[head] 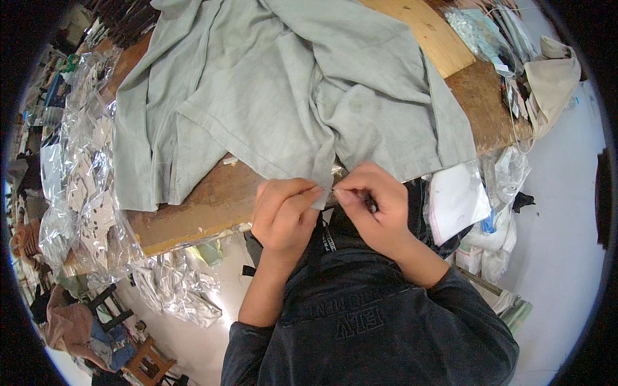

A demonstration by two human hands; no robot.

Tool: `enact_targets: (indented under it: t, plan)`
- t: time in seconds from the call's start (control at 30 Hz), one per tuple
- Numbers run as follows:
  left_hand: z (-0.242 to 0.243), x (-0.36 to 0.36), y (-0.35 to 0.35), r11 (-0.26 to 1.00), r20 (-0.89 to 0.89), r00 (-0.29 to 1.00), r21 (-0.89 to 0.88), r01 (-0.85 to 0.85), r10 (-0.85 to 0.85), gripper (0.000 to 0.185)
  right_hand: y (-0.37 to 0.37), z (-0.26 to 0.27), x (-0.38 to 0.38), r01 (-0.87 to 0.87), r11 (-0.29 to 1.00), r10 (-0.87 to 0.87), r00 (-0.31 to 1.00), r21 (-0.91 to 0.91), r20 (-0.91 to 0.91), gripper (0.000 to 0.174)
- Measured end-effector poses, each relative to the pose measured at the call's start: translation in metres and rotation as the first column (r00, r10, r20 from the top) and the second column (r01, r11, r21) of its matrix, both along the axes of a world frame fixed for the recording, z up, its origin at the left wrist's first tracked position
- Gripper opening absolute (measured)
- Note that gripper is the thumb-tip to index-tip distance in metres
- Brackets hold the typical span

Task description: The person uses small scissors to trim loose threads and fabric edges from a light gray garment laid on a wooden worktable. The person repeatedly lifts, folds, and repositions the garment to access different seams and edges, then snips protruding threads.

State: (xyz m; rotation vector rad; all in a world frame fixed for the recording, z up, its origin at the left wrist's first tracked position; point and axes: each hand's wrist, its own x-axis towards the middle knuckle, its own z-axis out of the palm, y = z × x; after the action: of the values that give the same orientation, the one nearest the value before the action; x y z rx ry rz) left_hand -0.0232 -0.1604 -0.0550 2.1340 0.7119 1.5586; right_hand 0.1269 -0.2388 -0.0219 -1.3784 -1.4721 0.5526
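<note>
A pale grey-green garment (pixel 260 111) lies spread and creased over the wooden table, and one narrow corner of it hangs past the front edge. My left hand (pixel 285 214) pinches that corner between thumb and forefinger. Just to its right, the thumb and forefinger of my right hand (pixel 374 207) are pressed together, the other fingers curled in. A thin strand seems to run from the right fingertips to the cloth; it is too fine to tell whether it is thread or a needle. The two sets of fingertips are a small gap apart.
Clear plastic bags of cut pieces (pixel 89 193) cover the left end of the wooden table (pixel 203 207). A yellowish board (pixel 429 34) lies at the back right, near a beige cloth (pixel 550 87). White sheets in plastic (pixel 456 198) hang by the right front edge. Bagged goods (pixel 178 289) lie on the floor.
</note>
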Motion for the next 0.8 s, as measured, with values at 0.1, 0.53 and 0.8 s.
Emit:
enact_targets:
  t: [0.1,0.53,0.8]
  plan:
    - [0.001,-0.002,0.002,1.000,0.008,1.000,0.012,0.007,-0.007,0.027,-0.010,0.000,0.000,0.071,0.996,-0.081,0.979,-0.059,-0.186,0.028]
    - [-0.002,-0.008,0.002,0.996,0.018,0.999,0.078,-0.042,0.041,0.024,-0.008,0.009,0.009,-0.044,0.989,0.026,0.992,-0.138,-0.126,0.025]
    - [-0.001,-0.016,-0.003,0.989,-0.092,0.995,0.144,0.045,-0.032,0.023,0.013,0.018,0.003,-0.081,0.989,0.088,0.995,-0.124,0.054,0.016]
